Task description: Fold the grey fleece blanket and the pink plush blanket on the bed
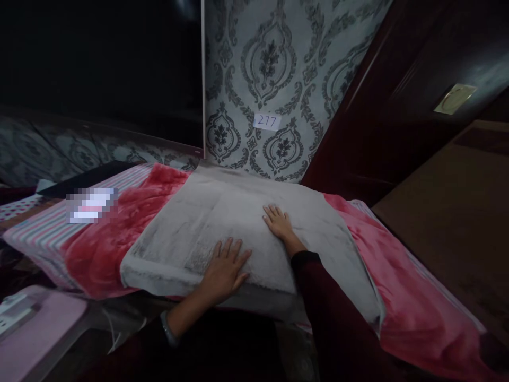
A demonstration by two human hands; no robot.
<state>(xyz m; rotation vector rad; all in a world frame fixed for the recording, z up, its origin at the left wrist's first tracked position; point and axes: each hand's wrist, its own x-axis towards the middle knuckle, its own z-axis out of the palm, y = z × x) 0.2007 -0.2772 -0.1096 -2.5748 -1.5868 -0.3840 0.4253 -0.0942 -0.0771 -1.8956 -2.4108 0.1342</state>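
From my end I see a grey cloth [230, 212], short-napped and lightly creased, roughly rectangular. It lies across a plush, glossy red blanket [131, 223], itself over a smooth striped sheet [43, 233]. My left hand [223, 269] is near the cloth's front edge, my right hand [280, 224] farther back; both rest flat, fingers spread, grasping nothing, with the cloth directly beneath them.

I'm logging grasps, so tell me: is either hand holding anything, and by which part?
Nothing is held: the left hand and right hand rest palm down, fingers spread, on the grey fleece.
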